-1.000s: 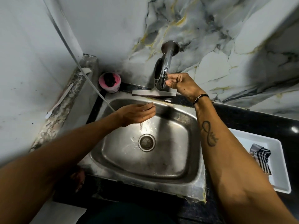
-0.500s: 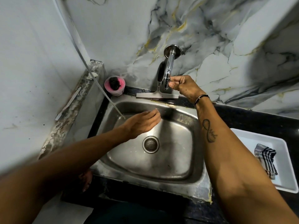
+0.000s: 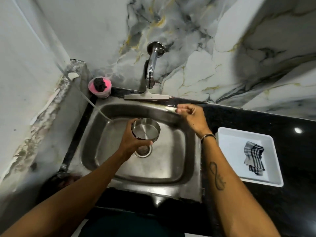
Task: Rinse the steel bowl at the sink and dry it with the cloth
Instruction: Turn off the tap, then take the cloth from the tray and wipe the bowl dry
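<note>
Steel all round: the bowl (image 3: 145, 129) sits in the left hand (image 3: 132, 141), thumb over the near wall and fingers wrapped under the far side, so the grip is closed on it; the bowl is held upright above the sink (image 3: 172, 170) basin, just over the drain (image 3: 143, 151), clear of the basin walls on every side; its inside looks empty and shiny; the right hand (image 3: 193, 118) hovers over the sink's back right rim, fingers loosely curled toward the thumb with nothing in them that I can see; the tap (image 3: 151, 69) comes out of the marble wall above the back rim, its spout pointing down toward the basin behind the bowl, apart from both hands; whether water runs cannot be told; a squeegee (image 3: 146, 96) lies along the ledge under the tap; a pink tub (image 3: 100, 88) holding a dark scrubber stands at the back left corner; a thin hose (image 3: 95, 106) slants from the left wall into the basin, ending left of the bowl; on the black counter (image 3: 256, 117) to the right a white tray (image 3: 229, 147) holds the folded checked cloth (image 3: 254, 158), well apart from the bowl; the basin floor in front of and to the right of the bowl lies open; the left side is tight against the wall ledge; no readable writing or brand shows anywhere
</note>
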`<state>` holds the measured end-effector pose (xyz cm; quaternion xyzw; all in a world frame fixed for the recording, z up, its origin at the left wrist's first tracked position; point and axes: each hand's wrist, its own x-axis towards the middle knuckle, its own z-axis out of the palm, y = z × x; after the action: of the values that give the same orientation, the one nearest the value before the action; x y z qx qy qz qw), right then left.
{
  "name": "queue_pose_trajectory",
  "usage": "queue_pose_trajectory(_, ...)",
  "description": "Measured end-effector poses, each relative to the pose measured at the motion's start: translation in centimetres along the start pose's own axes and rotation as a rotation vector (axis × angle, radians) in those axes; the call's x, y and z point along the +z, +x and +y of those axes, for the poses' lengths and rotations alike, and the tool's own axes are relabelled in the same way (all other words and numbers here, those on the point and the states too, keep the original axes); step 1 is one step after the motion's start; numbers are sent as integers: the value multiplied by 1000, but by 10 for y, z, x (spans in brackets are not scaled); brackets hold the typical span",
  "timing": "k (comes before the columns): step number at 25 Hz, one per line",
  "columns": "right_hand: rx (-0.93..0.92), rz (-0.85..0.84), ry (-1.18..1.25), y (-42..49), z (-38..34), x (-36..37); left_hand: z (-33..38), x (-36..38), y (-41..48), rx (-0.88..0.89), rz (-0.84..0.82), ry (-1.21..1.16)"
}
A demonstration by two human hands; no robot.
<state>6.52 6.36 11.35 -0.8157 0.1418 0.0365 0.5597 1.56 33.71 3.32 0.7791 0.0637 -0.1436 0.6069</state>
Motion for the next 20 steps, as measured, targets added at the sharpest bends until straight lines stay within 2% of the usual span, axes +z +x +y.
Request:
queue_pose_trajectory(6,232,251,-702,-79,141,-154,0,88,-7,1,-65,42)
queue_pose_trajectory(9,409,153,-922,-96,191,-215,2,124,-14,-56,-66,71)
queue_pose_trajectory(14,521,57,-930,-89,239,-245,2,163,-20,-98,-30,151)
queue_pose_trajectory(20,413,217,-907,-74,255,-242,7,159,-24,-116,-48,179)
